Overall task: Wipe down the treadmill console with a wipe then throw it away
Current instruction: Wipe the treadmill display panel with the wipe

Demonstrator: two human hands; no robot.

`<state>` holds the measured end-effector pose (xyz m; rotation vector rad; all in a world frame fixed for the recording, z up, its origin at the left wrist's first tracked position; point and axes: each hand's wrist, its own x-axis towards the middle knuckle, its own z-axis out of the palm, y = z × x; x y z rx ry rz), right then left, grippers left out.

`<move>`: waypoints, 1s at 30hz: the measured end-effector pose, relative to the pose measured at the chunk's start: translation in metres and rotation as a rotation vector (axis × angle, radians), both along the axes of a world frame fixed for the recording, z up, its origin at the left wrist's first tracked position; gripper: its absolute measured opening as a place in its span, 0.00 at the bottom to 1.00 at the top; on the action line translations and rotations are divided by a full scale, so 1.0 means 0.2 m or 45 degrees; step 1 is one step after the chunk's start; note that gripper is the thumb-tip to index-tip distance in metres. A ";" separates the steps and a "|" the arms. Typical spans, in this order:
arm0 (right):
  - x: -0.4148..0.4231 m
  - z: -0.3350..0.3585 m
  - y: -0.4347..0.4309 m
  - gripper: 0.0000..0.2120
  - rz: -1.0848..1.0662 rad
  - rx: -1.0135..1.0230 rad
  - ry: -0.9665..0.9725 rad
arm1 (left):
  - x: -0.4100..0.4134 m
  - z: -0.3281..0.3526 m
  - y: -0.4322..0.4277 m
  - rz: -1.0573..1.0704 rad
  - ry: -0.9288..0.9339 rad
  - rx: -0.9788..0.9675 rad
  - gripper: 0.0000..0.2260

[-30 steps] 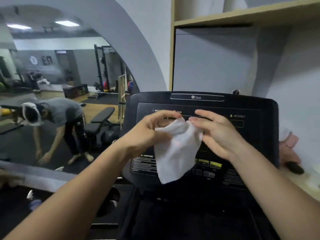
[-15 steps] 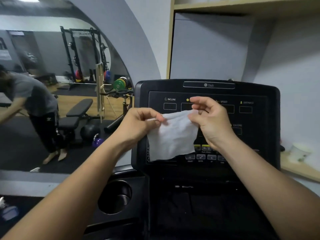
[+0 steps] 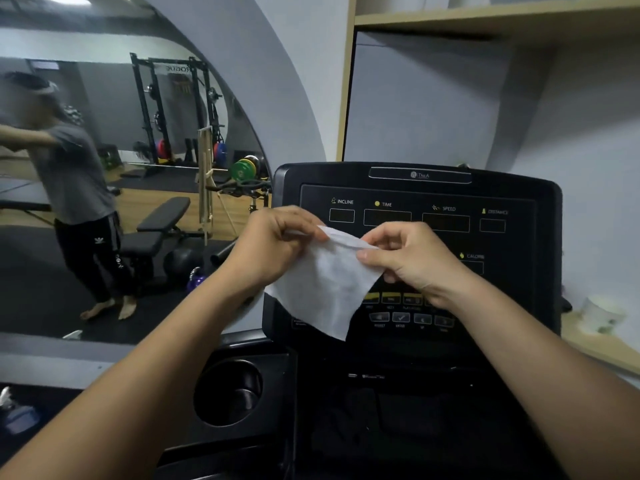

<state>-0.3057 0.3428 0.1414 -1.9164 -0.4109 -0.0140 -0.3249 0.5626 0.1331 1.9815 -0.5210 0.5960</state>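
Both my forearms reach up in front of the treadmill console (image 3: 519,202). My left hand (image 3: 277,244) pinches the upper left corner of the wipe (image 3: 322,289), fingers curled. My right hand (image 3: 412,258) pinches its upper right edge between thumb and bent fingers. The wipe hangs before the console's buttons. Half a second ago my hands sat higher, covering the console's TIME window.

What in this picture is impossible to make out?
Head view only:
- Yellow buttons on the console: partly hidden behind the wipe and right hand.
- Small labels under the grey buttons: too blurred to read.
- Pale cup at the right edge: blurred, contents unseen.
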 end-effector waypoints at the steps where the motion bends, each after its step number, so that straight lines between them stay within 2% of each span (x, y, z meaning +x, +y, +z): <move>1: 0.00 0.02 -0.01 0.03 -0.009 -0.013 -0.059 | 0.00 0.01 0.00 0.025 -0.032 0.056 0.15; 6: 0.05 0.09 -0.03 0.05 -0.110 -0.008 -0.281 | 0.04 0.02 -0.01 0.236 -0.166 0.216 0.10; 11: 0.20 0.12 -0.02 0.09 -0.354 -0.149 -0.494 | 0.13 0.06 -0.05 0.469 -0.315 0.227 0.05; 14: 0.24 0.11 0.01 0.10 -0.412 -0.121 -0.488 | 0.18 0.03 -0.08 0.592 -0.479 0.278 0.04; 16: 0.28 0.11 0.03 0.09 -0.417 0.025 -0.377 | 0.21 0.01 -0.10 0.638 -0.533 0.229 0.05; 19: 0.31 0.13 0.05 0.06 -0.420 0.219 -0.237 | 0.23 0.00 -0.12 0.634 -0.546 0.104 0.06; 23: 0.32 0.17 0.04 0.05 -0.422 0.251 -0.272 | 0.24 0.05 -0.12 0.602 -0.485 0.101 0.08; 27: 0.27 0.21 0.00 0.04 -0.264 0.296 -0.258 | 0.20 0.12 -0.13 0.385 -0.334 -0.006 0.12; 30: 0.22 0.21 -0.06 0.04 -0.203 0.291 -0.287 | 0.17 0.15 -0.12 0.334 -0.288 -0.029 0.11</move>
